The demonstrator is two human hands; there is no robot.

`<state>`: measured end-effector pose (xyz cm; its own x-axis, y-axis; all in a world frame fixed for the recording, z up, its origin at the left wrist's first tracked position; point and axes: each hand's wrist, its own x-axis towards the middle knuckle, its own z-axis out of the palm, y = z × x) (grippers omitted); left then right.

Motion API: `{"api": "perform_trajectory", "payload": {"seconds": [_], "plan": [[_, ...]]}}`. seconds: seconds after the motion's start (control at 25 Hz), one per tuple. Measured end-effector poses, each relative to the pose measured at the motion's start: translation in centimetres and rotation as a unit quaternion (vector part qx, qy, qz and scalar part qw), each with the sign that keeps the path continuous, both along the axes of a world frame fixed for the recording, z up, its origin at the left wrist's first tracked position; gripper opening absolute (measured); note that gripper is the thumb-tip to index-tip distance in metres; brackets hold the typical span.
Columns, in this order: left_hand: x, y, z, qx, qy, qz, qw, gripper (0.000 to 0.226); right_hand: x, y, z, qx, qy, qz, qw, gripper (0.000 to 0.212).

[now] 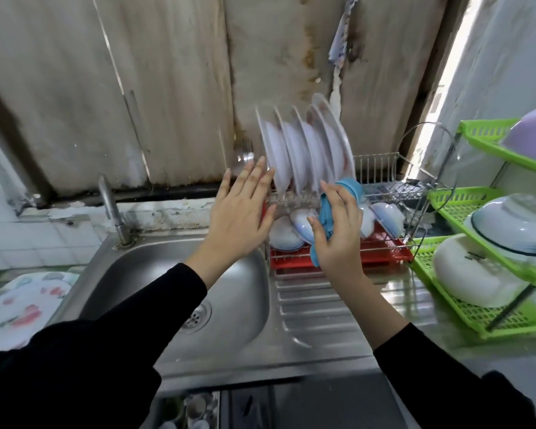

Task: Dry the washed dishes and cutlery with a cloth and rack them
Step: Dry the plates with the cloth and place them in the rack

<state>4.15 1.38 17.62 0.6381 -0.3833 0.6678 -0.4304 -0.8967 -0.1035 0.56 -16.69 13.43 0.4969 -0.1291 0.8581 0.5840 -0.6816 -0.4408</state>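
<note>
Right hand [338, 230] grips a blue cloth [325, 212] before racked plates [304, 150]; left hand [242, 212] spread flat.

The steel surface [316, 308] carries a wire dish rack [375, 168] on a red tray [384, 254] at twelve o'clock, and a green shelf rack [464, 315] at three o'clock.

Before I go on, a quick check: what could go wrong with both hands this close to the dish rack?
The left hand, fingers straight, is by the end of the upright plates; a push could tip the row. The blue cloth gripped by the right hand dangles near the rack wires and bowls and may snag.
</note>
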Motion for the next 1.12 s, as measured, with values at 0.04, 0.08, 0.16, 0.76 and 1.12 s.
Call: {"api": "perform_trajectory", "payload": {"seconds": [0.04, 0.08, 0.16, 0.76, 1.12], "plan": [[-0.9, 1.2, -1.0, -0.006, 0.015, 0.005, 1.000, 0.062, -0.6, 1.1, -0.8, 0.003, 0.006, 0.006, 1.000, 0.052], [-1.7, 2.4, -2.1, -0.011, 0.033, 0.012, 0.999, 0.063, -1.1, 2.3, -1.6, 0.006, 0.013, 0.009, 1.000, 0.051], [-3.3, 5.2, -4.7, -0.029, 0.071, 0.035, 0.996, 0.064, -2.1, 5.0, -3.6, 0.012, 0.050, 0.016, 0.999, 0.051], [-8.0, 32.5, -16.3, -0.141, 0.219, 0.225, 0.939, 0.065, -2.3, 32.0, -11.4, -0.017, 0.237, 0.190, 0.953, 0.054], [-4.4, 49.5, -24.6, -0.240, 0.336, 0.276, 0.868, 0.048, 1.1, 47.0, -12.8, -0.067, 0.280, 0.233, 0.929, 0.057]]}}
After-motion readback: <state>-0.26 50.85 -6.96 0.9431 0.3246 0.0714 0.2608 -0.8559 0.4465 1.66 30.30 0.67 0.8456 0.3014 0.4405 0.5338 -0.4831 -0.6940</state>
